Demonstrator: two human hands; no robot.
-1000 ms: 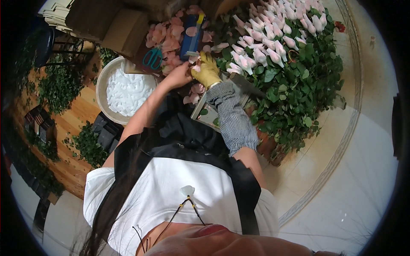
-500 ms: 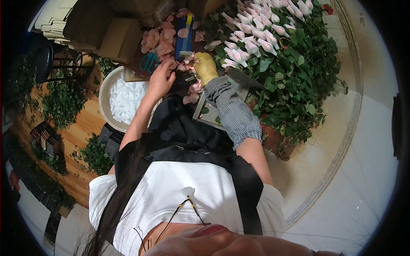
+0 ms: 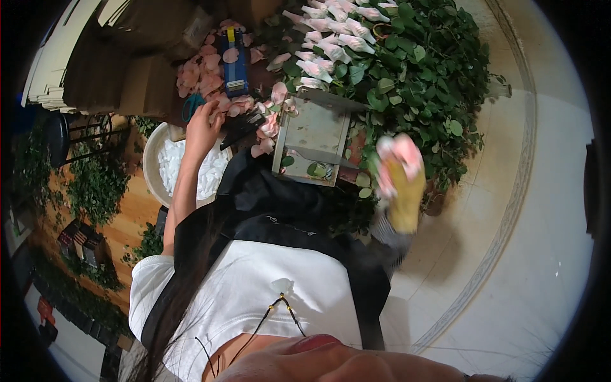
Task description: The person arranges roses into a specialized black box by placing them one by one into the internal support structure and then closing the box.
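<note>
Head view: on my feed I look down past a white shirt (image 3: 254, 286) and a black apron (image 3: 254, 207).
Right grip (image 3: 402, 192): yellow-gloved, blurred, clasping a tuft of pink petals (image 3: 406, 154) out to the right, over the foliage edge and apart from the tray; too smeared for me to count them.
Left grip (image 3: 202, 130): bare, fingers bent, just beside the teal scissors (image 3: 189, 107) and near the loose petals (image 3: 207, 79); I cannot tell whether it holds anything.
Counter (image 3: 266, 76): reddish brown, bearing the loose petals and a blue oblong tool (image 3: 236, 76) with a yellow end; one petal lies on the tool.
Metal tray (image 3: 312, 130): pale, between my two grips, some leaves in its near end.
Roses (image 3: 334, 48): pale pink heads in white net sleeves, massed beside green foliage (image 3: 414, 76).
Bucket (image 3: 149, 175): round, pale, partly behind the left forearm, full of white pieces (image 3: 172, 164).
Cartons (image 3: 145, 83): brown, upper left.
Lettering: any print on the blue tool or cartons is too small for me to read.
</note>
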